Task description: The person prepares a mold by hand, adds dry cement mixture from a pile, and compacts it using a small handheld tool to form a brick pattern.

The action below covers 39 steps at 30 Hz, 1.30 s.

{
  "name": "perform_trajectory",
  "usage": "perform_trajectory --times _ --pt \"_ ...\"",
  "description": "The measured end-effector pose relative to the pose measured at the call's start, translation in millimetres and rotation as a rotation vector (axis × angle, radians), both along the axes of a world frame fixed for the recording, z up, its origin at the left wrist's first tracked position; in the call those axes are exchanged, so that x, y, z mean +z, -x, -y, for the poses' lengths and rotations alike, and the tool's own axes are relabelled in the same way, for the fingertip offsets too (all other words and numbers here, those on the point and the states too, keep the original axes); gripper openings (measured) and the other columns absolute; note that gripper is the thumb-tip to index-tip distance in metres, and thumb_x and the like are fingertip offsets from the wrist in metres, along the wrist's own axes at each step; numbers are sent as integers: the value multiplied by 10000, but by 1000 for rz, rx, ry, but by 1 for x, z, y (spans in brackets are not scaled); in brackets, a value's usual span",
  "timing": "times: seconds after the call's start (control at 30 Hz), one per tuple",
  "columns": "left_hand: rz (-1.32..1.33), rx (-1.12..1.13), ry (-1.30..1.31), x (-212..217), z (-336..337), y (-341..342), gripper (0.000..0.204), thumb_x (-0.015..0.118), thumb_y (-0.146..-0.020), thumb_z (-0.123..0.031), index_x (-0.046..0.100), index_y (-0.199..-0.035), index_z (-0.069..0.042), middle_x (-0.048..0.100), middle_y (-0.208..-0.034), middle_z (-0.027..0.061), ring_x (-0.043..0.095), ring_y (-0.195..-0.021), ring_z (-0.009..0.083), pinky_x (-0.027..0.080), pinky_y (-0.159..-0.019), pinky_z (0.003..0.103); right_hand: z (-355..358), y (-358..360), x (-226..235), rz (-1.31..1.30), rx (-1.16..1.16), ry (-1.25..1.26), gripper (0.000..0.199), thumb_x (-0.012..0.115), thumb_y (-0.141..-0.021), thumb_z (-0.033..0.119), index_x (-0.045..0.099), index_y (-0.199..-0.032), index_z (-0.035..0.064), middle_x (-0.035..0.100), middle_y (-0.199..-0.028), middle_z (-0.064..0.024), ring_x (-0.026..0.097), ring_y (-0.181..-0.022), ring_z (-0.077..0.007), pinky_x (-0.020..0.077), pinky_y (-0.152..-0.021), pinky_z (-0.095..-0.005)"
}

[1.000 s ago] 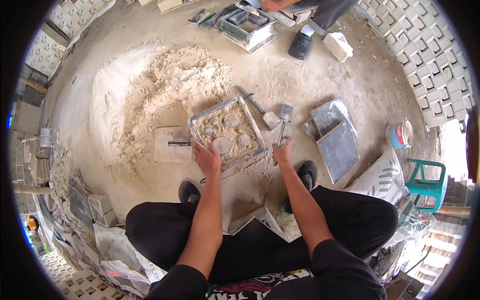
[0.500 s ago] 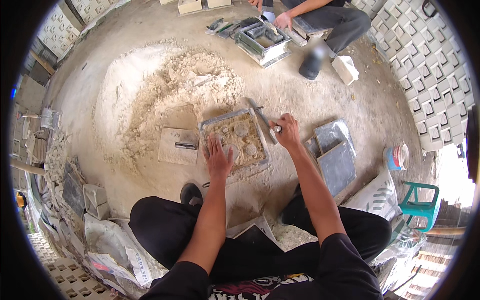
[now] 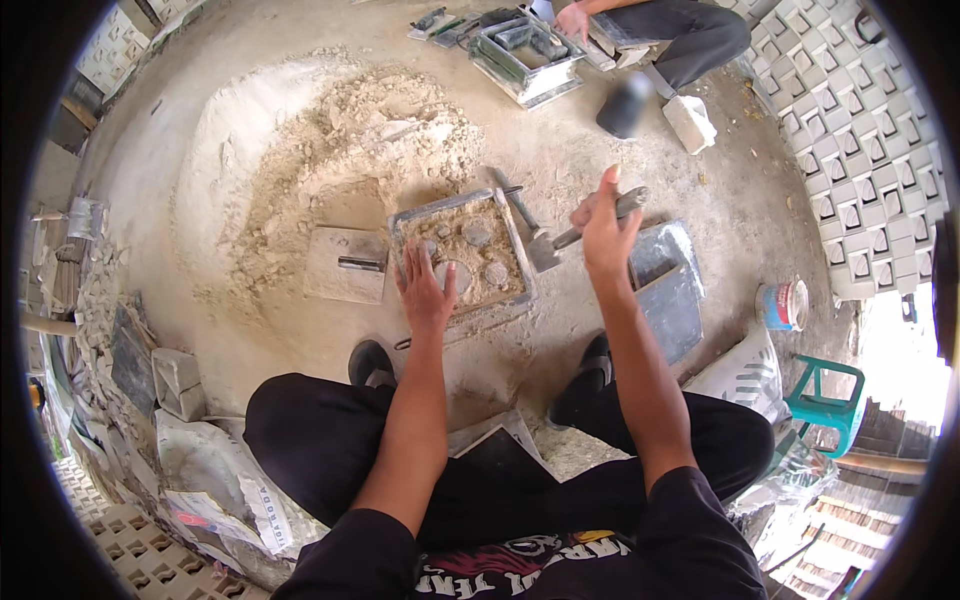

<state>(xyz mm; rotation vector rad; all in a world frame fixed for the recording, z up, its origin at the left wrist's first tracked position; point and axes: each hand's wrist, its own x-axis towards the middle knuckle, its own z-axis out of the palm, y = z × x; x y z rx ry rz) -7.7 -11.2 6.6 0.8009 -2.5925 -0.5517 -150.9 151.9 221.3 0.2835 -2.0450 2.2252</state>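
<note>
A square mould frame [image 3: 515, 242] lies on the floor in front of me, filled with crumbly sand-coloured mix [image 3: 460, 239] with several rounded grey lumps or discs in it. My left hand [image 3: 428, 290] rests with spread fingers on the mix at the mould's left side, holding nothing. To the right of the mould, my right hand [image 3: 606, 240] is raised with its thumb up and its fingers closed around a trowel [image 3: 568, 239]. The trowel's flat blade points left toward the mould. A long bar [image 3: 513, 198] lies on the floor beside the frame's right edge.
Left of the mould is a board with a handled float [image 3: 361, 264]. A sand heap [image 3: 330, 160] spreads beyond. Grey slabs [image 3: 668, 315], a paint bucket [image 3: 783, 305] and a green stool [image 3: 826, 402] stand right. Another person's hand [image 3: 572, 20] is beside a second mould [image 3: 525, 60].
My right hand has risen away from the floor and turned, so the trowel now shows side-on. My left hand stays on the mix. The view has shifted slightly.
</note>
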Motion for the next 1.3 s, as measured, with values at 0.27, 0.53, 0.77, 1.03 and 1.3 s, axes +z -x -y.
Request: perform_trajectory --times 0.27,0.53,0.77,1.03,1.3 --pt "-3 1 0 1 -2 2 658 434 -938 -453 324 -1419 -18 276 -1507 179 243 -1405 295 140 -1147 460 14 -24 -11 15 -2 -162 527 509 -983 357 317 -552 124 332 -476 43 306 -413 -56 224 -388 -247" --pt "-9 48 -15 -2 0 1 658 431 -940 -457 320 -1424 -26 284 -1506 171 245 -1405 295 154 -1143 456 8 -40 -40 67 47 -53 466 499 -992 288 410 -580 88 381 -516 70 332 -482 -21 231 -425 -236" --pt "-69 134 -124 -1 0 1 670 456 -937 -442 292 -1442 -34 281 -1511 158 246 -1406 292 178 -1131 458 16 -37 -54 -36 20 -209 476 510 -983 274 446 -571 44 379 -511 42 335 -495 -47 225 -423 -290" --pt "-49 162 -122 4 4 9 662 461 -939 -426 290 -1444 -32 274 -1516 155 243 -1411 279 240 -1101 461 33 -21 -58 -12 -22 -190 500 513 -977 323 441 -571 40 368 -503 22 335 -526 -55 232 -429 -306" --pt "-125 130 -141 5 0 6 630 476 -941 -389 328 -1412 3 310 -1486 196 270 -1394 323 298 -1064 471 55 -19 -39 -43 -66 -271 504 511 -976 326 459 -576 25 397 -504 27 348 -510 -47 249 -429 -300"
